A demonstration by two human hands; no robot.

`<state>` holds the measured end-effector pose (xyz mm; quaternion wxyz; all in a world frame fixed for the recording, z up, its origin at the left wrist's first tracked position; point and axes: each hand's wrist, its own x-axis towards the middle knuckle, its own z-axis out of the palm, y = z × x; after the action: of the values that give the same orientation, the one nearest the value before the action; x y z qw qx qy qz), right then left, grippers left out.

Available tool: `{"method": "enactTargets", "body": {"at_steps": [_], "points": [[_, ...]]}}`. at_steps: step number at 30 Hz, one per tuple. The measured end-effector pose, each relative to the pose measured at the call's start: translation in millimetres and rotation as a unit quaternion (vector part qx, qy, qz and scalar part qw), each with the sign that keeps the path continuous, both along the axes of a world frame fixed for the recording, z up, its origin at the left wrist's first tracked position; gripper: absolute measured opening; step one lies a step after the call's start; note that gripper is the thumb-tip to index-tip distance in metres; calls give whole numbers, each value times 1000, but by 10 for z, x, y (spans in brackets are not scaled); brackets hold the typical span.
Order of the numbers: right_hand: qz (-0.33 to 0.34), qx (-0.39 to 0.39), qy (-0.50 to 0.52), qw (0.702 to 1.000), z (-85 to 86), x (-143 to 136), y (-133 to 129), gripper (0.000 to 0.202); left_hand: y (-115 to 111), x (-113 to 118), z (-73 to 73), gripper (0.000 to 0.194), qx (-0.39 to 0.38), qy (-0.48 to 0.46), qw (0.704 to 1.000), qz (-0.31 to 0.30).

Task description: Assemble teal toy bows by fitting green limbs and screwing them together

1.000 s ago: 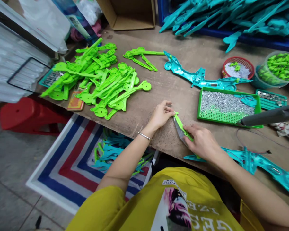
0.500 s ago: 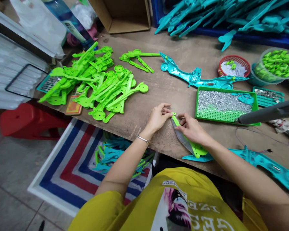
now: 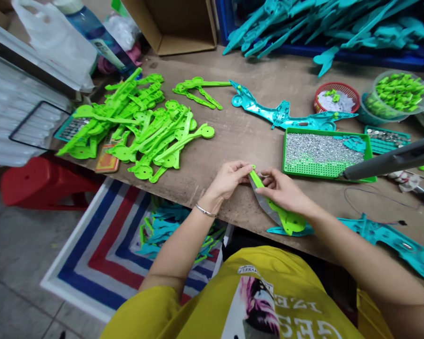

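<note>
Between my hands is a long green plastic part with a grey blade-like strip along its left side. My left hand pinches its narrow far tip between thumb and fingers. My right hand is wrapped round its middle, thumb on top; some fingers are hidden underneath. The wide round end of the green part points toward my body, over the tip of a turquoise plastic part at the table's front edge.
Green plastic parts lie heaped on the left. A green tray of small metal screws stands right of my hands, a grey tool reaching over it. Another turquoise part lies beyond. A red basket and a tub stand at right.
The view has shifted slightly. Both hands keep their hold on the green part, which has turned a little so that more of its upper face shows.
</note>
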<state>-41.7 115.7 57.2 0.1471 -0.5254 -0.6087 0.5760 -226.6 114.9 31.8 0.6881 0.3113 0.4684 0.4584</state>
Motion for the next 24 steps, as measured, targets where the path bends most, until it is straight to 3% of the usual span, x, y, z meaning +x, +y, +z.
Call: {"method": "enactTargets", "body": {"at_steps": [2,4,7,10,15,19,24], "points": [[34,-83,21,996,26,10,67,22,6,24,18,48,12,6,1000,19],[55,-112,39,991,55,17,107,13,0,55,26,46,21,7,999,33],[41,-96,52,993,98,40,112,13,-98,153,26,48,23,-12,997,73],[32,-100,75,992,132,82,101,17,-354,349,18,52,-6,-42,993,109],[42,-75,113,990,124,112,128,25,-803,752,-16,53,-75,-76,994,30],[42,-36,117,992,79,103,138,32,-864,914,-49,47,-59,-58,995,51],[46,-8,119,992,35,125,126,29,-823,956,-82,45,-49,-54,995,70]]}}
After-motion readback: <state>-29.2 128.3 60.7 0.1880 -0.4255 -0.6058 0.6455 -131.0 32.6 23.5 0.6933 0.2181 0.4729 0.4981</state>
